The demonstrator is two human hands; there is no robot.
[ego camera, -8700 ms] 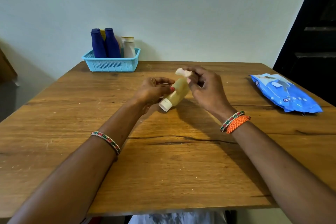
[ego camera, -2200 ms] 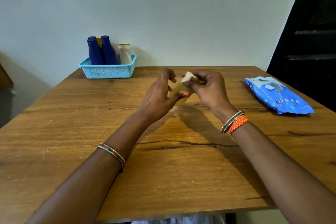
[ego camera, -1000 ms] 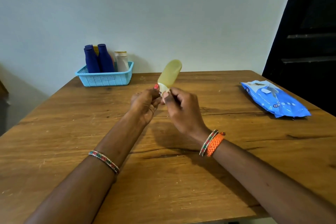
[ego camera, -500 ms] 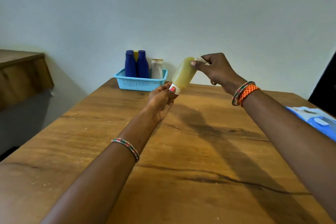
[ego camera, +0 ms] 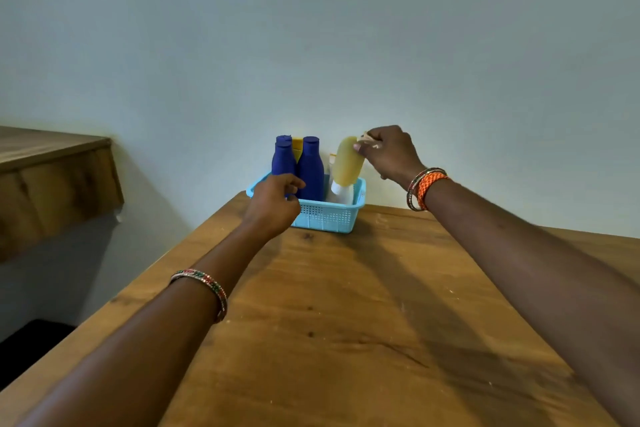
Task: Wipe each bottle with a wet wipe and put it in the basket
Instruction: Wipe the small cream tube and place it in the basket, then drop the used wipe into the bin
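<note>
The wooden table (ego camera: 346,322) fills the lower frame. At its far edge, centre frame, the blue basket (ego camera: 329,215) already holds two dark blue bottles (ego camera: 310,170). Half a second ago the yellow bottle (ego camera: 347,163) hung over mid-table; now it stands cap-down inside the basket's right end, so placement looks nearly done. The right hand (ego camera: 389,154) pinches its top along with the wipe (ego camera: 367,140). The left hand (ego camera: 277,201), loosely curled and holding nothing, hovers at the basket's left rim.

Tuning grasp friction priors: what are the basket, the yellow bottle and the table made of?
Basket: light blue moulded plastic by its look, with a perforated grid wall. Yellow bottle: probably translucent plastic with a matte look and a white cap at the bottom. Table: wood or wood veneer, with brown grain and dark knots; which one cannot be told.
</note>
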